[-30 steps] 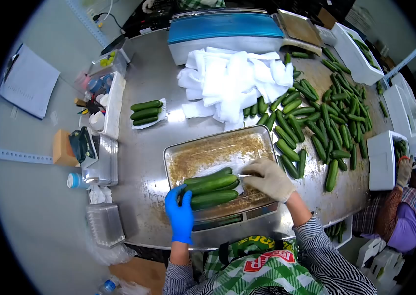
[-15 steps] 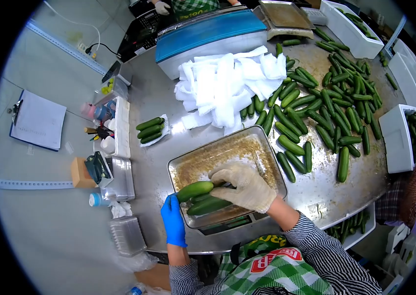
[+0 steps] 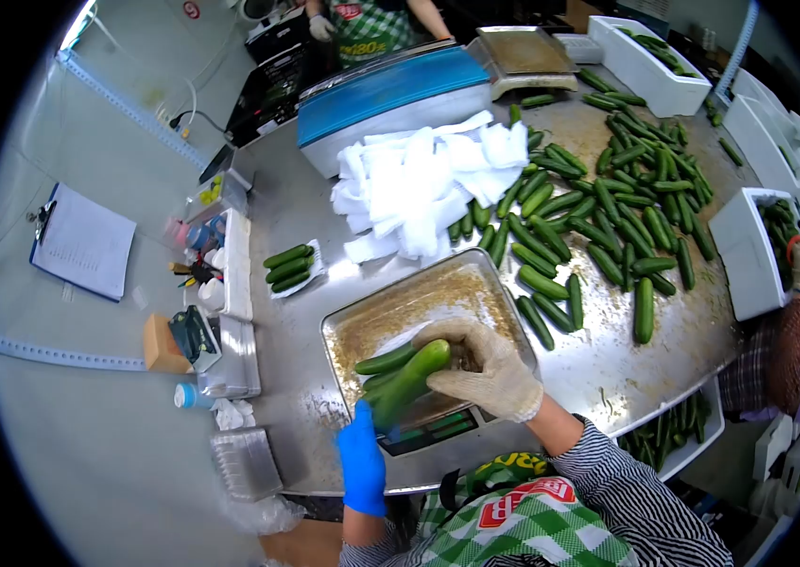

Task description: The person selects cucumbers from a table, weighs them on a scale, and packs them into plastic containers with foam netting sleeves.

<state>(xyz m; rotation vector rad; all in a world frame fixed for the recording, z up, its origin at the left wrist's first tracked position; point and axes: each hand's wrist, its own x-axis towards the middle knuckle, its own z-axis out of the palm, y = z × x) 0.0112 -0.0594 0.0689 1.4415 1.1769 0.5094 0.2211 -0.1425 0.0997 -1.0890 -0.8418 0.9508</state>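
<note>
Cucumber [image 3: 411, 380] in left hand [image 3: 360, 461] and right hand [image 3: 492, 375] over metal table [image 3: 291, 331] beside pale wall [image 3: 69, 425]

Left side: my left hand [image 3: 362, 468], blue-gloved, points up and away from my body on a straight left forearm [image 3: 362, 527], its thumb uppermost, digits curled into a grip, the other fingertips blurred. Right side: my right hand [image 3: 490, 373], pale-gloved, reaches leftward from a right forearm [image 3: 557, 425] slanting across; I hold its fingers [image 3: 447, 328] bent above and its thumb [image 3: 456, 384] stretched below, how firmly I cannot tell. Striped sleeves [image 3: 627, 491] cover both arms; the hands are apart.
</note>
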